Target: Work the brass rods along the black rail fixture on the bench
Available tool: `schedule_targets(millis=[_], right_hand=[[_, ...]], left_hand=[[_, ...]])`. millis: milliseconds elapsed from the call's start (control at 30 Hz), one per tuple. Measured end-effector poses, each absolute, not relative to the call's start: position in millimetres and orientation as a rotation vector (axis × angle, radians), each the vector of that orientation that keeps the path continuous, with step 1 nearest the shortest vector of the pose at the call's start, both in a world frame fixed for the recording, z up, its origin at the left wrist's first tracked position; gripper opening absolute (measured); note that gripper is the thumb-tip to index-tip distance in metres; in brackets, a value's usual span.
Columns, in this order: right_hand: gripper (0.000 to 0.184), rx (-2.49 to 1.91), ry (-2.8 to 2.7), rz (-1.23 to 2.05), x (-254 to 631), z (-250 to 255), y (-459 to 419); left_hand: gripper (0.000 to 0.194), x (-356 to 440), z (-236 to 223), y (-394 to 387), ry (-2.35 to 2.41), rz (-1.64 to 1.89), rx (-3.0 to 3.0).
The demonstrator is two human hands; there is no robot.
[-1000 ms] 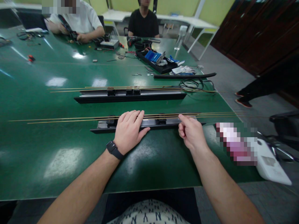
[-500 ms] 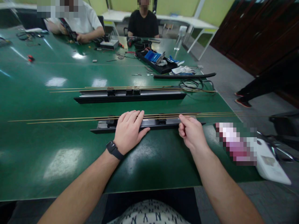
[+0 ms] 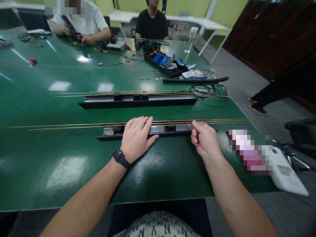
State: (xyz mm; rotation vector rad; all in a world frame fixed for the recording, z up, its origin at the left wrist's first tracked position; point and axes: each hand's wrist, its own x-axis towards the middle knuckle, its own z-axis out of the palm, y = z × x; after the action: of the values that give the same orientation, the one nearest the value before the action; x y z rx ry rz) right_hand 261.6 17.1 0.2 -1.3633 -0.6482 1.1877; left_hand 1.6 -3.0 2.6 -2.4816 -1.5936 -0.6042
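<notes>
A long black rail (image 3: 161,134) with a grey metal channel lies across the table before me. Several thin brass-coloured rods (image 3: 66,126) run lengthwise over it, past both its ends. Black blocks (image 3: 171,125) sit in the channel. My left hand (image 3: 137,133) rests over the rail left of its middle, fingers together across the rods and far edge, thumb along the near edge. Near the rail's right end, my right hand (image 3: 205,136) is closed, with thumb and forefinger at the rods. What it pinches is hidden.
Behind lies a second black rail (image 3: 138,104) with rods. Farther back are a black strip (image 3: 195,80), a cable (image 3: 203,88), a black tray (image 3: 158,66) and a clear bottle (image 3: 191,40). A white object (image 3: 287,172) is at right. Two people sit opposite; another person's legs show right.
My right hand has shifted slightly to the right along the rail, still closed. My left hand, the rail and the rods stay in place.
</notes>
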Motion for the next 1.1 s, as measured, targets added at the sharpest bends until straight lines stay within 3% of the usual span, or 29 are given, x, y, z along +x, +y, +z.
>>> schedule_targets(millis=[1100], right_hand=[[0.035,-1.390,-0.630,1.145,269.0,1.5,19.2]], left_hand=[[0.067,3.4,-1.6,-4.8,-1.536,-0.644,-2.536]])
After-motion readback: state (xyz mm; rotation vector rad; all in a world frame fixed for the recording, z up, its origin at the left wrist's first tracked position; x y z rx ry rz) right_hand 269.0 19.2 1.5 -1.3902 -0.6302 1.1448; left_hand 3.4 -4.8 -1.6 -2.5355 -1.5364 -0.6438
